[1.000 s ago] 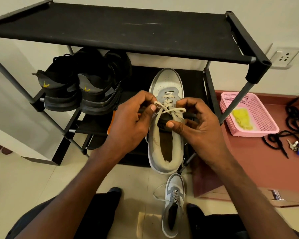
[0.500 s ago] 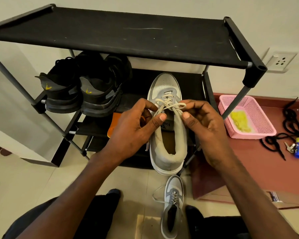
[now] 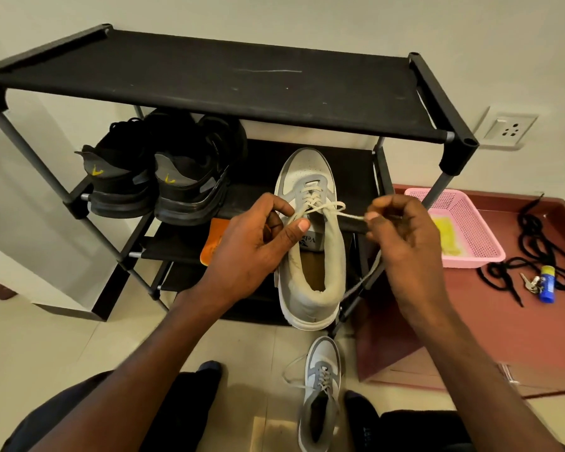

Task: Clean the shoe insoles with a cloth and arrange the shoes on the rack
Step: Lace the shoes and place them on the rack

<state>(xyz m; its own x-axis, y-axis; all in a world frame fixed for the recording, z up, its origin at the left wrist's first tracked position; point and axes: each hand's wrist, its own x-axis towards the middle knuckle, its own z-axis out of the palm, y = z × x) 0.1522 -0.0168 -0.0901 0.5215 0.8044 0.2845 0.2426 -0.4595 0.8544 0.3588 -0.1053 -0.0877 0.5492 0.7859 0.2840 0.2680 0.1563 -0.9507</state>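
Grey-and-white leather marks the shoe (image 3: 310, 243) lying on the black rack's (image 3: 431, 93) middle shelf at its right end, toe pointing far, heel hanging past the near edge. In the head view, the left hand (image 3: 252, 246) sits against the shoe's left side, its grip clenched on one end of the cream lace (image 3: 327, 208) between thumb and fingers. The right hand (image 3: 402, 236) is out to the right of the shoe, its grip pinching the other lace end, which runs taut from the eyelets to the fingertips. A loop of lace lies across the tongue between the two hands. On the same shelf, to the left, a pair of black shoes (image 3: 157, 177) stands heels toward the camera. An orange insole (image 3: 211, 246) shows on the shelf below, partly behind the left hand. The matching second grey shoe (image 3: 322, 393) rests on the floor near the person's legs, laces loose. Right of the rack, a pink basket (image 3: 467, 236) holds a yellow cloth (image 3: 447, 234) on a reddish step, with black laces (image 3: 535, 249) and keys (image 3: 532, 283) beyond.
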